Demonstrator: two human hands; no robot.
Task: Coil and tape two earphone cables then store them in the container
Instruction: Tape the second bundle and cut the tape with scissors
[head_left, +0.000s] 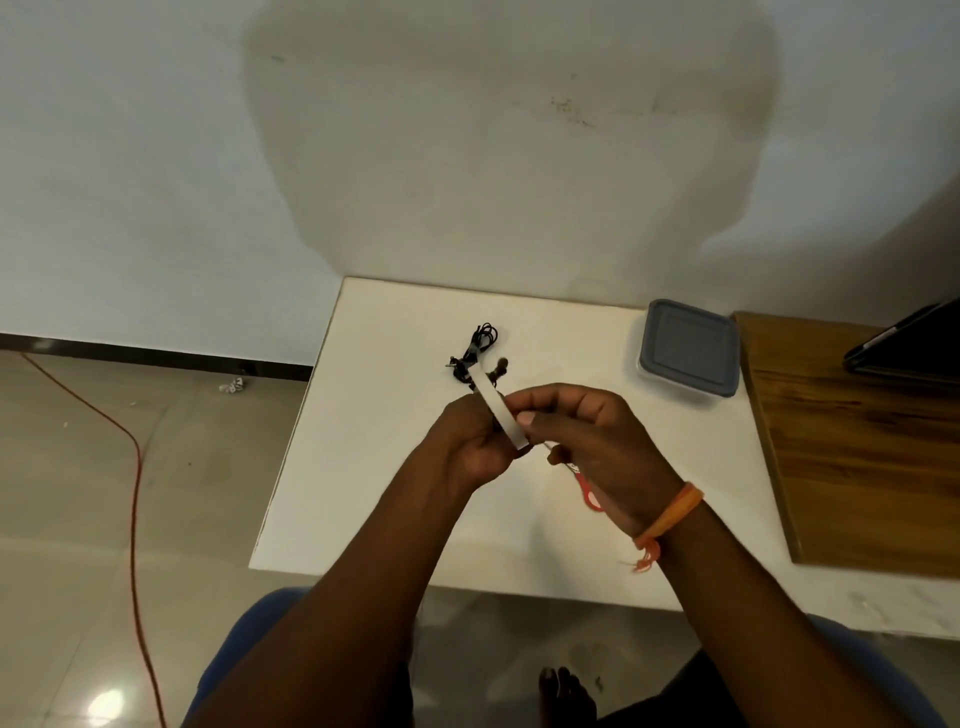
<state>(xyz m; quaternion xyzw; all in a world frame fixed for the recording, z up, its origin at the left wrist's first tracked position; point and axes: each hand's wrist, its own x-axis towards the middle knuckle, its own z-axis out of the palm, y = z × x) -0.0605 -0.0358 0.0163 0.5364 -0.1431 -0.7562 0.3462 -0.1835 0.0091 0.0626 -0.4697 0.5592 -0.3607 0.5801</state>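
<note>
Both hands meet over the middle of the white table (363, 467). The right hand (587, 441) pinches a strip of pale tape (501, 415), stretching it taut, probably so it goes on flat. The left hand (470, 447) is curled around something at the tape's lower end (likely the second cable, though it is hidden). A black coiled earphone cable (475, 353) lies at twelve o'clock from the hands, apparently banded already. The lidded container (688, 348) waits at two o'clock, near the table's edge.
</note>
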